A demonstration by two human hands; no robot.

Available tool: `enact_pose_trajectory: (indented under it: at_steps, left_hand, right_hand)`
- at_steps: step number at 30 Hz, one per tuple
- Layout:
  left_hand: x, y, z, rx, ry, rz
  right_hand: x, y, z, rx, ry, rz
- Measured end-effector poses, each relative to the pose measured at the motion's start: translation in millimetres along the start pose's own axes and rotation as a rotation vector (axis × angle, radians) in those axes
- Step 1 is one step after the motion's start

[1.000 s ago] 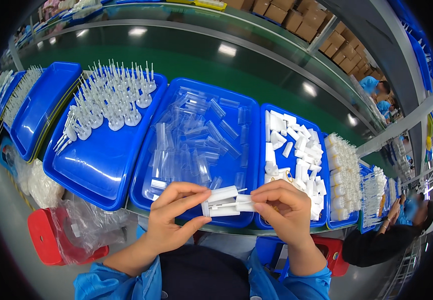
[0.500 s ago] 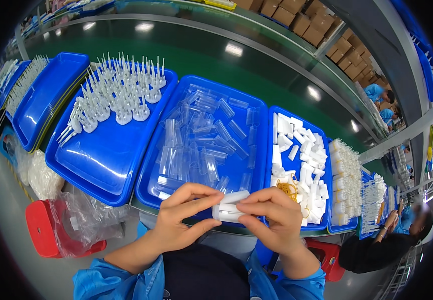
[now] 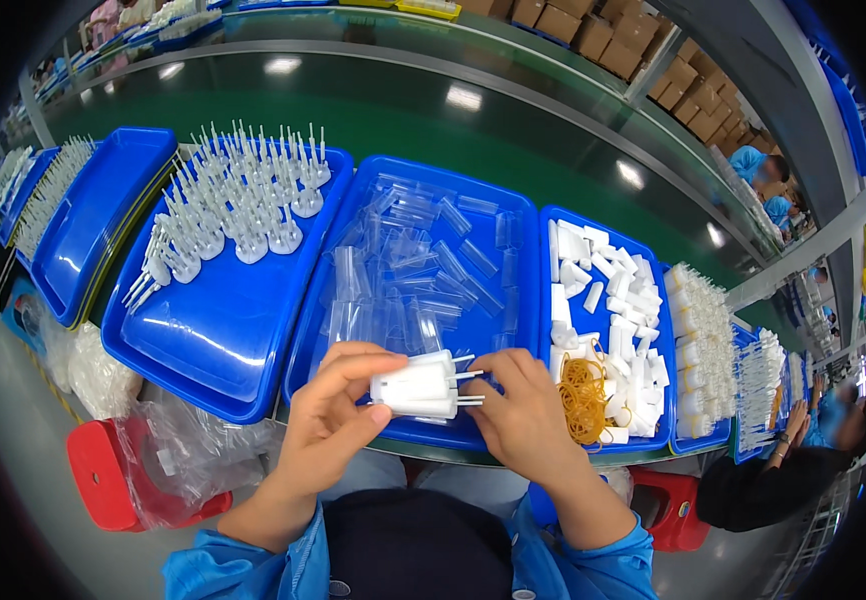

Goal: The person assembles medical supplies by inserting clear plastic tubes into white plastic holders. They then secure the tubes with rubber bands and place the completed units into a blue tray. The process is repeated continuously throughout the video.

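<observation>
My left hand point(image 3: 328, 412) is closed round a small bundle of white plastic tubes point(image 3: 418, 386), thumb below and fingers above. Several thin white rods point(image 3: 470, 400) stick out of the bundle's right end. Close by those rod ends is my right hand point(image 3: 525, 412), its fingers curled and pressed together; anything in them is hidden. Under and beyond the hands is a blue tray point(image 3: 303, 310) with clear plastic sleeves point(image 3: 408, 262). At its right stands a blue tray point(image 3: 665, 425) of white plastic pieces point(image 3: 608, 285), with yellow-brown rubber bands point(image 3: 583, 402) lying at its near left corner.
To the left is a blue tray point(image 3: 203, 350) of upright white rods on round bases point(image 3: 248, 200). Stacked blue trays point(image 3: 93, 230) lie beyond it. Bundled white parts point(image 3: 703, 350) fill a tray further right. A red stool point(image 3: 103, 475) stands lower left; a green conveyor point(image 3: 393, 110) runs behind.
My right hand has come off the body of the bundle and moved right, to the rod ends. The bundle has moved slightly up and left in my left hand, and its rods now show.
</observation>
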State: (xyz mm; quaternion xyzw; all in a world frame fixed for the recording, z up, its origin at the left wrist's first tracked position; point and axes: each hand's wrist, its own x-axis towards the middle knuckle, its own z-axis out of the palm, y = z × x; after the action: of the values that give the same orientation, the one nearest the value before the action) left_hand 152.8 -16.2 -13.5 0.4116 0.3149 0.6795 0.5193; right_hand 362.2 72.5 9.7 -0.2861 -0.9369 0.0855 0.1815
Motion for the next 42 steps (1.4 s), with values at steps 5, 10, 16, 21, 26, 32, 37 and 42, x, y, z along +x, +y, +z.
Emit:
enact_pose_trajectory:
  at_steps: [5, 10, 16, 21, 26, 32, 37, 42]
  left_hand:
    - [-0.2, -5.8, 3.8, 0.019, -0.03, 0.025]
    - [0.3, -6.2, 10.3, 0.054, -0.044, 0.005]
    - [-0.4, -6.8, 11.7, 0.103, -0.033, 0.017]
    - [0.1, -7.6, 15.4, 0.099, -0.046, 0.008]
    - [-0.6, -6.8, 17.1, 0.101, -0.046, 0.005]
    - [-1.4, -7.5, 14.8, 0.094, -0.043, 0.002]
    - [-1.8, -9.9, 14.1, 0.078, -0.05, 0.006]
    - [-1.7, -10.9, 15.5, 0.086, -0.036, -0.006]
  right_hand:
    - [-4.9, 6.0, 1.2, -0.109, 0.024, -0.047]
    - [-8.0, 7.8, -3.1, -0.078, -0.039, 0.007]
    - [-20.9, 2.9, -27.1, 0.886, 0.304, 0.416]
    - [-31.3, 11.1, -17.6, 1.381, 0.363, 0.417]
    - [-29.6, 0.2, -17.5, 1.192, 0.434, 0.389]
    - [-26.2, -6.1, -18.8, 1.066, 0.441, 0.339]
    - [-25.6, -5.4, -20.5, 1.051, 0.458, 0.347]
    - [-25.0, -11.1, -27.3, 1.018, 0.41, 0.355]
